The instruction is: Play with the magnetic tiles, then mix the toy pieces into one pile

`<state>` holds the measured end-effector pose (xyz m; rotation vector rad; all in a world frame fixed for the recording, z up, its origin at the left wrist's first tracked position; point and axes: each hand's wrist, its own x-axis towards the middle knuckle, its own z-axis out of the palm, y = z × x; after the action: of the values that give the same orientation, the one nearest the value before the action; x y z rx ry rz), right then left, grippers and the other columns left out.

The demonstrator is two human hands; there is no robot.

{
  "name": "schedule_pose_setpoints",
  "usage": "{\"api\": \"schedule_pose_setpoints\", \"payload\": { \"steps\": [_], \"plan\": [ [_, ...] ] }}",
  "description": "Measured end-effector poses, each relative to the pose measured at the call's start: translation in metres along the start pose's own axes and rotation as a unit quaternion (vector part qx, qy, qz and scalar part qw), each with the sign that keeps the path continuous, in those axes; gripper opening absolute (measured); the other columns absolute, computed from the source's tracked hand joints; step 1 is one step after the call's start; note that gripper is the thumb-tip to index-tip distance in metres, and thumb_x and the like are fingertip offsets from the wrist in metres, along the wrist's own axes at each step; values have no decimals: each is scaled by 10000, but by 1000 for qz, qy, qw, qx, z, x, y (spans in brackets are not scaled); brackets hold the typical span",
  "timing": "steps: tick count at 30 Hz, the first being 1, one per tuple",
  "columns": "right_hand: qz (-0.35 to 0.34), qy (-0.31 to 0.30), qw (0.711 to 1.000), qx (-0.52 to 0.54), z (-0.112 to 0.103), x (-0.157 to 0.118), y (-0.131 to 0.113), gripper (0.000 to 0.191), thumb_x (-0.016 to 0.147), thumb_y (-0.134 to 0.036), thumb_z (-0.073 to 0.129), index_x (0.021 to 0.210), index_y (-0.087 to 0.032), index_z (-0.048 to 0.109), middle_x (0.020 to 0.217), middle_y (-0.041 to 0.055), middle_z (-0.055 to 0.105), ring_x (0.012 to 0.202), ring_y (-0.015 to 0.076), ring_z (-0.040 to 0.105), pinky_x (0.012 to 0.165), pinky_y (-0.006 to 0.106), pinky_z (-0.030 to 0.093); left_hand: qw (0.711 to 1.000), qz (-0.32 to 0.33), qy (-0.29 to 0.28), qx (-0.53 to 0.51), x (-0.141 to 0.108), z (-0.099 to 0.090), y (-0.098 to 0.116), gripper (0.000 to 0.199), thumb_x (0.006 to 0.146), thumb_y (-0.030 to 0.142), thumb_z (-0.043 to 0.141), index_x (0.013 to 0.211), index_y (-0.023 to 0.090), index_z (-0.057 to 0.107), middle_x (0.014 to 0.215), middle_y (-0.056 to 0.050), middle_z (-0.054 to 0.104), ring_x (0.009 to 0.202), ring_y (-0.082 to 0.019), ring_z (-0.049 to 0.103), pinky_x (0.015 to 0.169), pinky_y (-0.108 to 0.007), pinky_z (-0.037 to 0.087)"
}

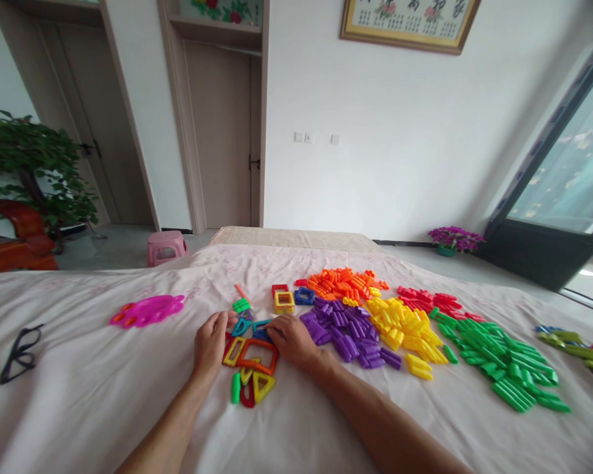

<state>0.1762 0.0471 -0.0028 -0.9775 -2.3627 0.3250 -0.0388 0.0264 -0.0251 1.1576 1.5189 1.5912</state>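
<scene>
My left hand [211, 342] rests at the left of a group of coloured frame-shaped magnetic tiles, its fingers curled together. What it grips, if anything, is hidden. My right hand [295, 339] has its fingers closed at the edge of a blue tile [261, 329]. Between the hands lie an orange square tile [258, 367], a yellow tile [234, 351] and a light-blue tile [240, 327]. Nearer to me are a yellow triangular tile [263, 387], a red tile [248, 395] and a green block [236, 388]. Just beyond is another green block [241, 305].
Right of my hands are piles of purple [343, 329], orange [343, 284], yellow [405, 322], red [429, 299] and green pieces [504, 359]. Yellow square tiles [284, 309] and a blue one [304, 296] lie behind. A magenta toy [153, 311] and glasses [20, 354] lie left.
</scene>
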Motion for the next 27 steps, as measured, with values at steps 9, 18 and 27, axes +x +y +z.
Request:
{"api": "schedule_pose_setpoints", "payload": {
  "steps": [9, 18, 27],
  "plan": [
    [21, 41, 999, 28, 0, -5, 0, 200, 951, -226, 469, 849, -183, 635, 842, 18, 646, 823, 130, 583, 783, 225, 426, 999, -6, -23, -24, -1, 1, -2, 448, 816, 527, 517, 971, 133, 663, 900, -103, 725, 826, -224, 679, 791, -329, 522],
    [-3, 25, 999, 43, 1, -5, 6, 128, 865, -146, 565, 935, -192, 662, 929, 30, 655, 938, 157, 582, 875, 255, 443, 999, 14, -33, 30, -4, 2, 3, 466, 821, 549, 500, 958, 142, 682, 889, -106, 731, 857, -240, 678, 789, -322, 511],
    [-12, 22, 999, 43, 3, -6, 7, 149, 874, -131, 554, 933, -194, 676, 948, 31, 662, 945, 155, 583, 881, 264, 447, 995, 27, -48, 81, -10, 2, 14, 433, 819, 534, 494, 946, 171, 692, 877, -80, 737, 860, -246, 675, 784, -313, 497]
  ]
}}
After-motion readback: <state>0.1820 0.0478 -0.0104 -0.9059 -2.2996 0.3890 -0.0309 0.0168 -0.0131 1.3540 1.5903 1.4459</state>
